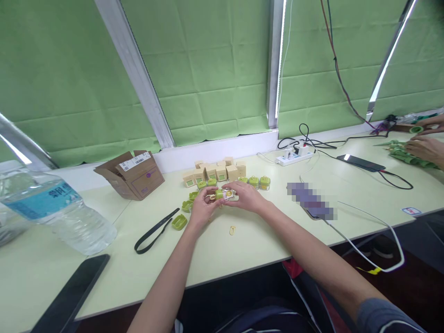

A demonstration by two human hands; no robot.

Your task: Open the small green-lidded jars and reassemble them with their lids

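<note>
Between both hands is a small clear case with a green lid [219,194], lying on its side above the table. My left hand [204,203] has its fingers closed around the green end. At the clear end, the fingers of my right hand [244,195] are closed on the same case; something yellow shows inside. Several loose green lids [179,222] lie left of my left hand. Behind my right hand stand several finished-looking green-topped cases [264,183]. A small yellow clip [232,230] rests on the table in front of the hands.
Several small cardboard boxes [221,172] stand behind the hands, with an open brown carton [133,175] to their left. A black strap [152,233], water bottle [62,208] and dark phone [71,293] lie left. Right are a power strip [294,157], cables and another person's hands [426,148].
</note>
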